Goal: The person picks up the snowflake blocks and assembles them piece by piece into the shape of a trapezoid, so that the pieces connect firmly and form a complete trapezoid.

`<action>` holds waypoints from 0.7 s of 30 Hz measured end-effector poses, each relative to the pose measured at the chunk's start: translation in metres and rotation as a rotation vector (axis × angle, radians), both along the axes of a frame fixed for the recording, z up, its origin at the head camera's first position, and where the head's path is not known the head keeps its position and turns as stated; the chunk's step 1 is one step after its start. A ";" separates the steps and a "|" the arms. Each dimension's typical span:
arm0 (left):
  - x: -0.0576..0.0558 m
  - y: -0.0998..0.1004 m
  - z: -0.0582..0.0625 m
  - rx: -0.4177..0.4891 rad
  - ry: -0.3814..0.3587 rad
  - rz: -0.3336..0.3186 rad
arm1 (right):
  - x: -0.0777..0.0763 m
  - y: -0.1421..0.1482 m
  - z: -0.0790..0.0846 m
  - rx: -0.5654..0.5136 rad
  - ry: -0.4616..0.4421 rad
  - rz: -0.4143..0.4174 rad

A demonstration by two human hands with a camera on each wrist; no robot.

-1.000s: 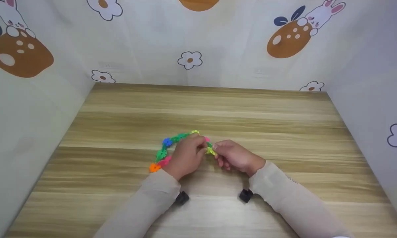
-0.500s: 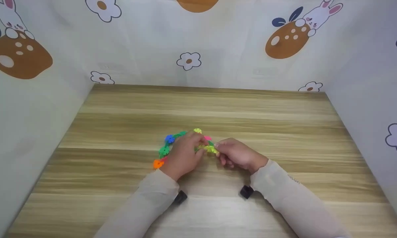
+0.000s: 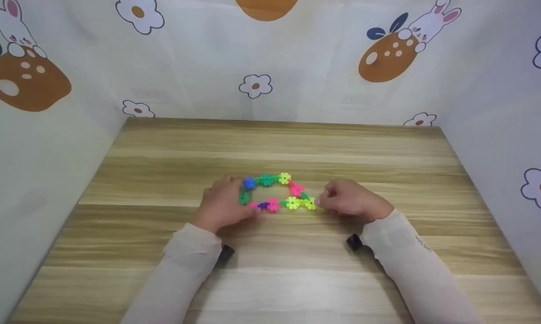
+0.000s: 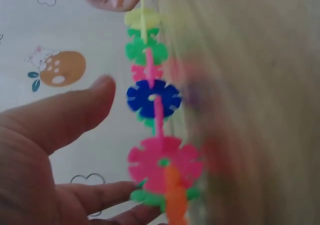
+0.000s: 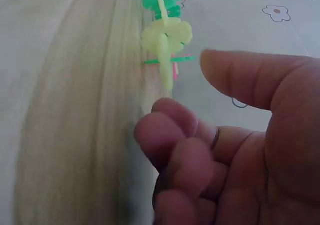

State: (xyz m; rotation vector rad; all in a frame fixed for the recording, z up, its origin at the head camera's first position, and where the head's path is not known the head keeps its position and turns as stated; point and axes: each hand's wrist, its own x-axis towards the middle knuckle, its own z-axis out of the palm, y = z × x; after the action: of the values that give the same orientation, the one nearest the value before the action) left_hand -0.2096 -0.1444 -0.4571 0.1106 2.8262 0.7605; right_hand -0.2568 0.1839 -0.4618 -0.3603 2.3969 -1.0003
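Note:
A loop of interlocking flower-shaped plastic discs (image 3: 292, 203) lies on the table between the hands, in green, blue, pink and yellow. At its left end is my left hand (image 3: 223, 202), fingers behind the loop and thumb at the near side. The left wrist view shows that thumb spread away from a dark blue disc (image 4: 154, 99), with fingertips at a green one lower down. An orange disc (image 4: 175, 200) is nearest that camera. My right hand (image 3: 353, 198) is just off the yellow end disc (image 5: 166, 37), thumb apart from loosely curled fingers, holding nothing.
The wood-grain table (image 3: 270, 279) is bounded by pale walls (image 3: 198, 54) at the back and both sides, printed with flowers and rabbits. A small black block (image 3: 226, 254) sits at the left wrist, another black block (image 3: 354, 242) at the right.
The hands have moved apart, left hand leftward and right hand rightward. My right hand has let go of the yellow discs. The chain has shifted right, and more of its loop shows.

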 end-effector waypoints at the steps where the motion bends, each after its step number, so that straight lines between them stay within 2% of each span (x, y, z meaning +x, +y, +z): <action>1: 0.000 -0.003 0.002 -0.021 -0.012 -0.006 | 0.000 0.000 0.000 -0.007 0.026 0.015; 5: 0.001 -0.012 0.007 -0.086 -0.073 -0.028 | -0.001 -0.002 -0.002 -0.042 0.128 0.136; 10: 0.001 -0.013 0.005 -0.128 -0.101 -0.110 | 0.004 -0.008 -0.004 -0.015 0.161 0.229; 12: 0.001 -0.011 0.002 -0.132 -0.087 -0.139 | 0.006 -0.009 -0.003 0.016 0.157 0.231; 14: 0.000 -0.009 -0.001 -0.119 -0.065 -0.140 | 0.008 -0.009 -0.001 0.047 0.156 0.226; 21: -0.003 -0.001 -0.010 -0.087 0.025 -0.082 | 0.010 -0.004 0.005 0.121 0.128 0.173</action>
State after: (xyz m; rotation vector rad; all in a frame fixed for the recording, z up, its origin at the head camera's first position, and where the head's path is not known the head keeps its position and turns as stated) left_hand -0.2131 -0.1452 -0.4674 0.2217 2.8536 0.6215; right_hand -0.2472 0.1802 -0.4567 -0.5926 2.4762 -0.7723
